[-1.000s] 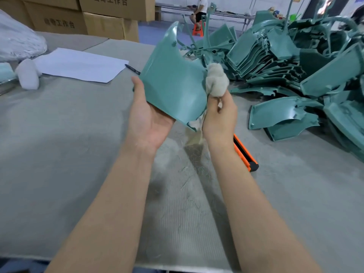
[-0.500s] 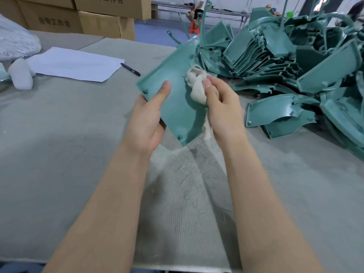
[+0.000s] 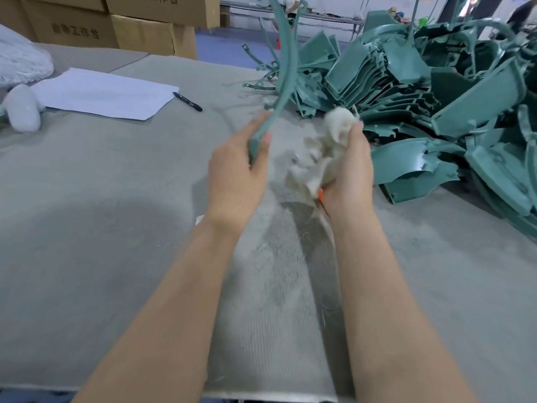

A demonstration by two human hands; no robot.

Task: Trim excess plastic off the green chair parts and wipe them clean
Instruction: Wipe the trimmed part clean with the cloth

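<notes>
My left hand [image 3: 236, 173] grips the lower end of a green chair part [image 3: 283, 68], which stands edge-on to me and curves up and away toward the top of the view. My right hand [image 3: 347, 173] holds a bunched off-white rag [image 3: 322, 149] just right of the part, apart from it. A sliver of an orange utility knife [image 3: 321, 196] shows under my right hand on the grey felt table [image 3: 116, 184]. Its blade is hidden.
A big heap of green chair parts [image 3: 421, 91] fills the right and far side of the table. White paper [image 3: 104, 93] and a black pen [image 3: 187, 101] lie at the far left, beside a white bundle [image 3: 23, 112]. Cardboard boxes [image 3: 145, 30] stand behind.
The left hand has turned the green part from face-on to edge-on and raised it. The right hand has drawn the rag off the part and down to the right.
</notes>
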